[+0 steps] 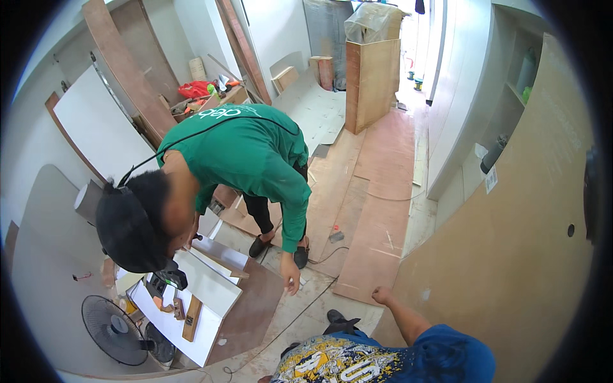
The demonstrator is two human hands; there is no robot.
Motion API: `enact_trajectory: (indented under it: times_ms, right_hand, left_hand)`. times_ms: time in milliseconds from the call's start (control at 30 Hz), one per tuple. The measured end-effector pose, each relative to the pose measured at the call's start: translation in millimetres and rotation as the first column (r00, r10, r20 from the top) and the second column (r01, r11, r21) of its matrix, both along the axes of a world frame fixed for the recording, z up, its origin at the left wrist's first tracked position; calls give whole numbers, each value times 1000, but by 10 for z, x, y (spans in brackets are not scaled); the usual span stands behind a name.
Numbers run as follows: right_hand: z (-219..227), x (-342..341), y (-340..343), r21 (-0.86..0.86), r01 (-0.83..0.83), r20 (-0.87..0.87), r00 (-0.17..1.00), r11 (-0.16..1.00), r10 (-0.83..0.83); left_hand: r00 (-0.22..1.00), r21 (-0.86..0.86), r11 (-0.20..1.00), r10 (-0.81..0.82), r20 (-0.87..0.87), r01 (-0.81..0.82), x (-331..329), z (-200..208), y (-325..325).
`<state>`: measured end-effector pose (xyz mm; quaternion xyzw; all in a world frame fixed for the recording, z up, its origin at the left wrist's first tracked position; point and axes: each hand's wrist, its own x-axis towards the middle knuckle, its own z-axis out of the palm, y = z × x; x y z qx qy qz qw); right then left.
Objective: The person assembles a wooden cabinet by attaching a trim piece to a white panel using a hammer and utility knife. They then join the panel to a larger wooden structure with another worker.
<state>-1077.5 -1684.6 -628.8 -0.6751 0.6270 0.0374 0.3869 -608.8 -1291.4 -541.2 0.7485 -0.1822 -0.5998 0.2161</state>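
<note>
My right hand point(382, 295) is closed in front of me, fingers curled, beside the edge of a large brown board point(485, 255). Whether anything sits in those fingers is too small to make out. My left hand does not show; only a sliver of skin appears at the lower edge by my patterned shirt. Ahead and to the left, a co-worker in a green shirt point(249, 147) bends over a white panel point(207, 281). One of the co-worker's hands point(290, 276) hangs down, and the other is mostly hidden beside the panel.
A black fan point(115, 329) stands at the lower left, near a wooden block point(191, 317) on a white sheet. Plywood strips point(377, 236) cover the floor. A dark cable point(290, 321) crosses it. Farther back are a wooden cabinet point(372, 83) and a crowded workbench point(211, 99).
</note>
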Motion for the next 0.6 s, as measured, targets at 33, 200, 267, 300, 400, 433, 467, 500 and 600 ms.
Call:
enact_trajectory:
  times_ms: [33,200,267,300,400,433,467,500,600]
  right_hand:
    - [63,82,-30,44,-8,14,1000,999,7]
    - [-576,-188,254,-31,-82,-43,996,996,81]
    - [-219,83,570,206,-84,74,995,975,70]
    - [-240,66,633,219,-117,144,986,969,86]
    - [79,413,688,275,-129,231,971,953,64]
    - [173,530,766,310,-156,224,971,938,87]
    - [224,582,826,341,-171,213,972,924,101]
    - [-20,445,789,325,-303,246,942,896,230]
    - [97,498,770,275,-371,174,926,887,334]
  left_hand:
    - [999,-4,1000,25,22,-25,49,72,73]
    - [951,-281,919,-220,217,277,-32,-99,1074]
    - [887,-347,852,-250,387,391,60,-107,1635]
    - [948,-369,900,-124,293,232,-22,-171,1806]
    - [864,34,864,499,59,-502,-369,329,1143]
    - [857,49,857,509,80,-513,-420,414,1148]
    - [856,63,855,509,94,-515,-481,448,1222]
    - [852,74,849,521,57,-524,-539,439,1274]
    - [839,82,835,543,38,-545,-810,324,1544]
